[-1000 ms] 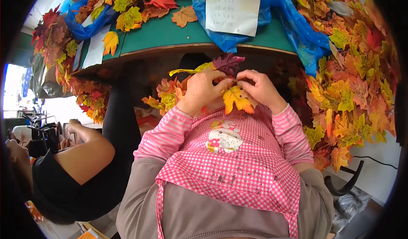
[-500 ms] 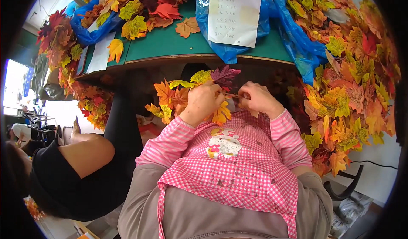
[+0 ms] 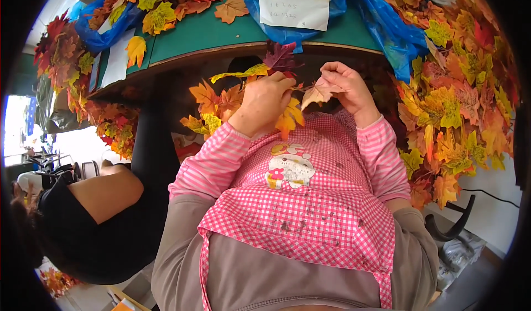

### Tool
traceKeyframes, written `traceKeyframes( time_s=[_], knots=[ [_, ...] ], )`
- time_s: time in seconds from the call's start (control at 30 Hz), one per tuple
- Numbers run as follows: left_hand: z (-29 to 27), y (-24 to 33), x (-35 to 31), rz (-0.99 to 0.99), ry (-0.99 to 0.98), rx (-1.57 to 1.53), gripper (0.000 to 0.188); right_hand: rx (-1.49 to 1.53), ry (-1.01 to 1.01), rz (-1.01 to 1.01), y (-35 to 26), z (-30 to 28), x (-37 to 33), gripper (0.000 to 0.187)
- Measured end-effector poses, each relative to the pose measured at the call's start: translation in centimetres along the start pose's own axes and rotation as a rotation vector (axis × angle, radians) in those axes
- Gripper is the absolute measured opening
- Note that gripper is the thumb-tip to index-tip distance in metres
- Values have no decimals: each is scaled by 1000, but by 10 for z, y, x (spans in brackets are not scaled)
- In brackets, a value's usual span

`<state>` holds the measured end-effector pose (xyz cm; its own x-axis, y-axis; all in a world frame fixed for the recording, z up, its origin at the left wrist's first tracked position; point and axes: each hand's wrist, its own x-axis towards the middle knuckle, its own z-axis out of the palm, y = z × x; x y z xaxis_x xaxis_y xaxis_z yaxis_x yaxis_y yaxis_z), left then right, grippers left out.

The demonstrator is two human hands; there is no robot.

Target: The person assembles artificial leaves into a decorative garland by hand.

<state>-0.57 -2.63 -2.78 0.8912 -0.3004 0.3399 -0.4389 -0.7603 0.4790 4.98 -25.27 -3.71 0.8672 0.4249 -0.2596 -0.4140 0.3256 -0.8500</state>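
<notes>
My left hand point(image 3: 262, 102) is closed around a spray of artificial maple leaves point(image 3: 204, 98), held above my lap just in front of the table edge. Orange and yellow leaves stick out to its left, and a dark purple leaf point(image 3: 280, 57) rises above the fingers. An orange-yellow leaf point(image 3: 290, 118) hangs beneath them. Level with it, my right hand point(image 3: 352, 87) pinches a pale peach leaf point(image 3: 316, 94), whose underside seems to face me. The leaf's stem end points toward the left fingers; whether it joins the spray's stem cannot be made out.
The green table point(image 3: 199, 34) curves across the front, with a blue plastic bag point(image 3: 381, 40) and a handwritten paper sheet point(image 3: 296, 6) on it. Leaf heaps hang at right point(image 3: 453, 117) and left. A person in black point(image 3: 99, 233) sits close on my left. A black chair arm point(image 3: 453, 222) stands at lower right.
My right hand has lifted slightly and turned, bringing the peach leaf into clear sight. My left hand still grips the spray. The whole view has shifted, with the table now higher in it.
</notes>
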Motion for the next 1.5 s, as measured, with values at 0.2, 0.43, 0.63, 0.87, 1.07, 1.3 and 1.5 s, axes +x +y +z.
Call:
traceKeyframes(
  time_s=[0.2,0.43,0.63,0.87,1.07,1.3,1.5],
  knots=[
    [1,17,6,-111,-201,-159,26,86,-92,63,-1,10,1,17],
    [19,-1,1,-134,-227,-425,25,126,-60,67,0,17,4,14],
    [30,-6,1,-283,-186,-587,20,-45,-49,-3,0,20,2,19],
    [16,7,4,-217,-77,-519,20,-689,-199,-200,6,30,-12,36],
    [17,13,-2,-199,-24,-423,32,-564,-8,-307,26,22,-3,18],
    [28,-11,-14,-155,372,-477,36,-378,170,-230,30,1,4,13],
    [22,-32,-24,-508,538,-813,23,-292,218,-290,34,-3,12,14]
  ],
)
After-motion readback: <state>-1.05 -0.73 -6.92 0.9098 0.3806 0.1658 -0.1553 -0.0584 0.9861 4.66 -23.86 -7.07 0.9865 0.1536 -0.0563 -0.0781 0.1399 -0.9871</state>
